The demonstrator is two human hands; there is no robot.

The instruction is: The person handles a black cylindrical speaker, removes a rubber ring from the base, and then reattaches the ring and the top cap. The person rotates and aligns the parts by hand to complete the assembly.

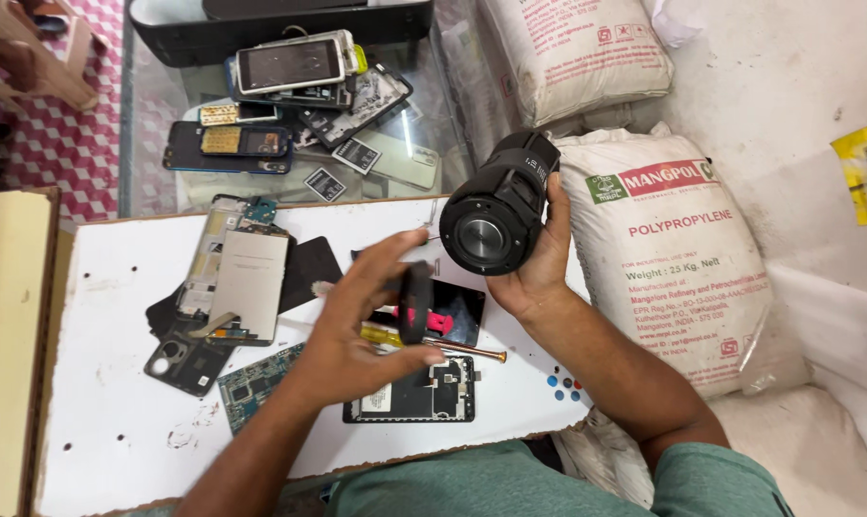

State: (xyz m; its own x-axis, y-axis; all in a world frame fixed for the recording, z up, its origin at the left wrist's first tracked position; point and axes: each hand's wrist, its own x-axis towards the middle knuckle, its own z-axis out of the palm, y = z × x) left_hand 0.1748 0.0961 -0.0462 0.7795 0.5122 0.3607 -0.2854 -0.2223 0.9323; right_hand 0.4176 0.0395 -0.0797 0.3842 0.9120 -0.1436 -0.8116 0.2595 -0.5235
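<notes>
Up above the white worktop (99, 383), the right hand (539, 273) cradles a stout black cylindrical speaker-like device (499, 206), fingers wrapped firmly round its barrel, round face toward the camera. Its rigid, smooth shell looks fairly heavy, so a full-palm hold round the middle seems safest, away from the delicate front disc. The left hand (357, 325) pinches a small flat black round cap (415, 303) edge-on between thumb and fingertips, just below the device. A yellow-handled screwdriver (433, 342) and opened phone bodies (237, 278) lie beneath.
</notes>
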